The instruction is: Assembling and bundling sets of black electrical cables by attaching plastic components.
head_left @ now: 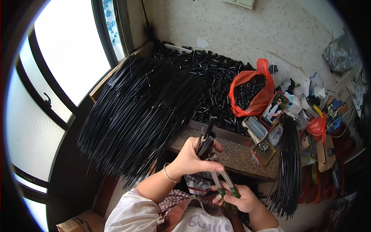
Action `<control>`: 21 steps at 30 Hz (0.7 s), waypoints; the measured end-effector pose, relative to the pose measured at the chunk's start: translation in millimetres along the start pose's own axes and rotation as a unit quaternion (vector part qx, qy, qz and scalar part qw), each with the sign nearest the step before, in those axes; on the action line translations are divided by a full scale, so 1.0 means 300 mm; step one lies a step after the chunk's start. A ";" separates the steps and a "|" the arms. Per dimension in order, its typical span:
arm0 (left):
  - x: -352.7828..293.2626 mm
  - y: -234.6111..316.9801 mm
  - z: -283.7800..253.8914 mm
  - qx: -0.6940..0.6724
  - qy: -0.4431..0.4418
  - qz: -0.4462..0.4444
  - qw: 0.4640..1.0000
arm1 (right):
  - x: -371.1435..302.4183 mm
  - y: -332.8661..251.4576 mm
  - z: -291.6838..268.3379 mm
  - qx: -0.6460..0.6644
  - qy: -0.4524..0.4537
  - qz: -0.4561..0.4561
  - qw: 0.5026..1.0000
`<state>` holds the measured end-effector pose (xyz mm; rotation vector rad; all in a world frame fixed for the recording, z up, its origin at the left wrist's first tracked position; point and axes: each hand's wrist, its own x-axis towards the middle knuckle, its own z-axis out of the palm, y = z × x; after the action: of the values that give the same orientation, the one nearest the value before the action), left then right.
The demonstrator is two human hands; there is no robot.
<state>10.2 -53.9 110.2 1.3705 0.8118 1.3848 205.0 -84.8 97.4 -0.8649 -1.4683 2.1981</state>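
In front of my body, my left hand [193, 156] is closed around a black plastic part [207, 145] with a thin upright piece sticking up. My right hand [243, 198] grips a pair of pliers [228, 179] with green handles and grey metal arms. Their head meets the black part beside my left thumb; the exact contact is hidden. Beyond my hands, a large heap of small black plastic parts [216, 91] covers the bench. Long thin black rods [131, 112] lie in a thick bundle to the left, hanging over the bench edge.
An open red plastic bag [264, 100] holds more black parts. A phone [275, 110] leans beside it, near a small tray of metal bits [263, 154]. Another rod bundle [286, 166] hangs at the right, beside clutter and a cardboard box [325, 152]. The speckled bench front [232, 154] lies beyond my hands.
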 end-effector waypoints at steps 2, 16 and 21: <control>-0.006 0.016 0.017 0.004 0.009 0.011 1.000 | -0.016 -0.012 -0.015 0.033 -0.062 0.020 0.997; 0.023 -0.018 0.033 0.095 0.007 0.043 0.995 | -0.033 0.035 -0.034 -0.440 0.176 -0.126 0.872; -0.006 0.003 0.065 -0.010 0.068 0.056 0.996 | -0.004 0.023 -0.001 -0.345 0.140 -0.202 0.906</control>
<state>28.9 -59.2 113.2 1.3339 0.8179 1.5836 206.2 -88.0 91.4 -0.9152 -2.0731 1.1920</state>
